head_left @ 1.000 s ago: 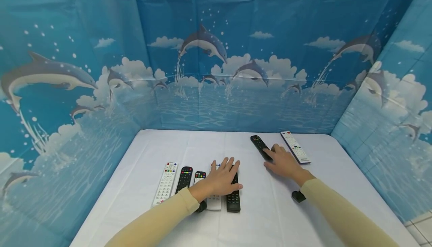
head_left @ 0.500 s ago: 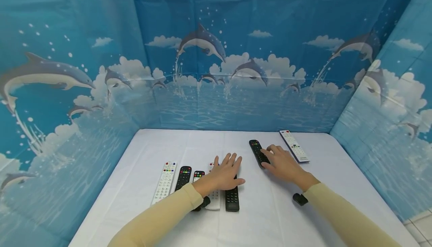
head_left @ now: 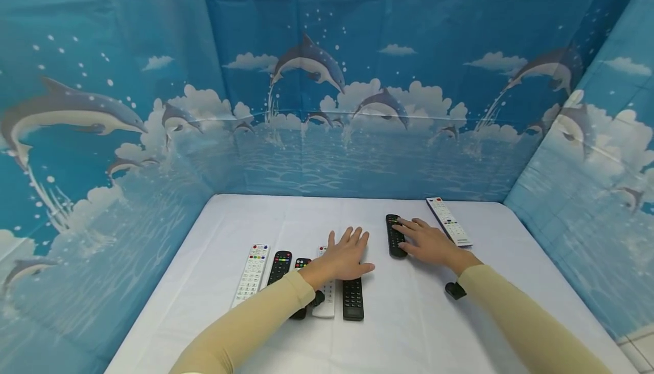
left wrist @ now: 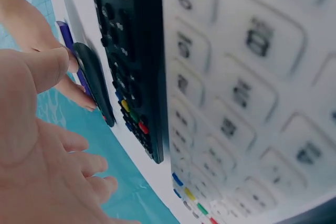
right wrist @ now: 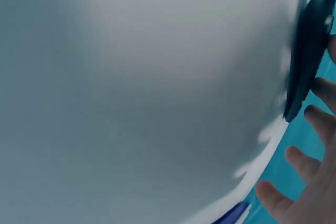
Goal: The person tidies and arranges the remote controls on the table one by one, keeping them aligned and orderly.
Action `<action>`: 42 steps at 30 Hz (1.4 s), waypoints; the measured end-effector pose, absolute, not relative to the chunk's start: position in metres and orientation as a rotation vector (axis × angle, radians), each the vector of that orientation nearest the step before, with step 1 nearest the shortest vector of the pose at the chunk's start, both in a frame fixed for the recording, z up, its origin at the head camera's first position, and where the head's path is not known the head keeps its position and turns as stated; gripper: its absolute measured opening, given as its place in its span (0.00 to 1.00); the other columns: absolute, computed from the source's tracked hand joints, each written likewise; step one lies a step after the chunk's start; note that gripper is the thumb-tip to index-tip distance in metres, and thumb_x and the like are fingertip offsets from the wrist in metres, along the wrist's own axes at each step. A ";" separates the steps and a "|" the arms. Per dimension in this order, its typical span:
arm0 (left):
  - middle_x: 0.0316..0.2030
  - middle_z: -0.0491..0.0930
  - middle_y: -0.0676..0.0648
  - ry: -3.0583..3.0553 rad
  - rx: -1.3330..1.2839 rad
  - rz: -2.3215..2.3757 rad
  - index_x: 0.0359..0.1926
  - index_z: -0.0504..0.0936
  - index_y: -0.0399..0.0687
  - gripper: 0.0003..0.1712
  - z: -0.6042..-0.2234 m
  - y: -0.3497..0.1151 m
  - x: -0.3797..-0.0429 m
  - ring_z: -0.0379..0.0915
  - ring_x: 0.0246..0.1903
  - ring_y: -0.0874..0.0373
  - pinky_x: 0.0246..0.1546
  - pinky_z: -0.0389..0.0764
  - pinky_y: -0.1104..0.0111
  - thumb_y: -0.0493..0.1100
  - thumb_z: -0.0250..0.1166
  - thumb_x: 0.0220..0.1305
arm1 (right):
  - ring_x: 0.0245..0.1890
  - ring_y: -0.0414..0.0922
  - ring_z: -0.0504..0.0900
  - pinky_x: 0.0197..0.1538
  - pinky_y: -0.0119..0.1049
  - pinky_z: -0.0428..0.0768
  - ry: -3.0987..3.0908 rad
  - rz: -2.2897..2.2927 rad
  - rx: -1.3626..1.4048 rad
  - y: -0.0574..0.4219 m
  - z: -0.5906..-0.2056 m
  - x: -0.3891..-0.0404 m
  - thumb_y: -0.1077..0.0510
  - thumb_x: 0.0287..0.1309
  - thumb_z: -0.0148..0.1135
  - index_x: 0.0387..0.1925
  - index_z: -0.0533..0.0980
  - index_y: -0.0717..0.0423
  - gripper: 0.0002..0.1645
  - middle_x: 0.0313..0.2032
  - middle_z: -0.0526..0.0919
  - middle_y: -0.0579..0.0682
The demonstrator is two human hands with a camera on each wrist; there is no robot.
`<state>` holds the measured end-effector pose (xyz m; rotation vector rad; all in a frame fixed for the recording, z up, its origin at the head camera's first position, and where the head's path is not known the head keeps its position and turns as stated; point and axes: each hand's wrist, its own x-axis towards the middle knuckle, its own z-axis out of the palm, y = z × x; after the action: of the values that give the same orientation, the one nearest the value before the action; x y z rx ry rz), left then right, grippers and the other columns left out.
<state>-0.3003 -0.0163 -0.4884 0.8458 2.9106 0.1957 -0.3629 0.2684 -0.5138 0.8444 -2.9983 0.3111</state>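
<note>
My right hand [head_left: 429, 244] touches a black remote control [head_left: 393, 238] from its right side, thumb by the nearer part and fingertips over the farther part. In the right wrist view this black remote [right wrist: 310, 51] lies at the right edge, and the other fingers are spread apart beside it. My left hand [head_left: 343, 257] spreads its straight fingers over a white remote control [head_left: 325, 301] and another black remote control [head_left: 352, 301], hiding their far ends. The left wrist view shows these two, the white remote [left wrist: 236, 93] close up, with the left palm [left wrist: 37, 145] beside them.
Farther left lie a white remote [head_left: 251, 272], a black remote [head_left: 279, 265] and a small remote [head_left: 302, 263] partly under the left sleeve. A white remote with a dark underside [head_left: 449, 222] lies at the back right. Dolphin-printed curtains [head_left: 357, 152] border the white table [head_left: 245, 215].
The black remote at my right hand has slid nearer to me and turned from a slant to almost straight. My left hand has shifted slightly forward and right over its two remotes.
</note>
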 end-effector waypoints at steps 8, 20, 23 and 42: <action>0.80 0.45 0.46 2.899 0.850 0.141 0.81 0.47 0.51 0.48 -0.491 -0.008 -0.301 0.37 0.78 0.48 0.70 0.45 0.38 0.69 0.51 0.73 | 0.73 0.66 0.56 0.61 0.74 0.61 -2.981 0.401 0.919 0.264 -0.521 -0.347 0.37 0.72 0.54 0.77 0.61 0.46 0.39 0.76 0.59 0.54; 0.79 0.48 0.51 2.888 0.866 0.094 0.81 0.51 0.52 0.47 -0.497 -0.001 -0.301 0.39 0.78 0.48 0.70 0.47 0.37 0.71 0.50 0.72 | 0.73 0.63 0.59 0.63 0.68 0.64 -2.941 0.433 1.025 0.247 -0.519 -0.320 0.35 0.71 0.54 0.76 0.63 0.46 0.40 0.75 0.61 0.56; 0.79 0.48 0.51 2.884 0.881 0.087 0.81 0.50 0.52 0.48 -0.498 -0.001 -0.298 0.40 0.78 0.47 0.69 0.47 0.36 0.71 0.49 0.72 | 0.72 0.62 0.60 0.62 0.68 0.66 -2.924 0.425 1.054 0.242 -0.519 -0.313 0.34 0.70 0.54 0.76 0.63 0.45 0.40 0.74 0.61 0.56; 0.78 0.54 0.51 2.843 0.897 0.066 0.79 0.56 0.51 0.50 -0.497 -0.010 -0.262 0.42 0.77 0.49 0.70 0.46 0.37 0.75 0.49 0.68 | 0.73 0.60 0.59 0.60 0.72 0.65 -3.008 0.464 0.988 0.228 -0.523 -0.276 0.25 0.64 0.53 0.76 0.63 0.45 0.48 0.75 0.62 0.51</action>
<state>-0.2619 -0.0104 -0.4974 0.8971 2.8428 0.0662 -0.2757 0.2281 -0.5233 0.9878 -3.0080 0.4639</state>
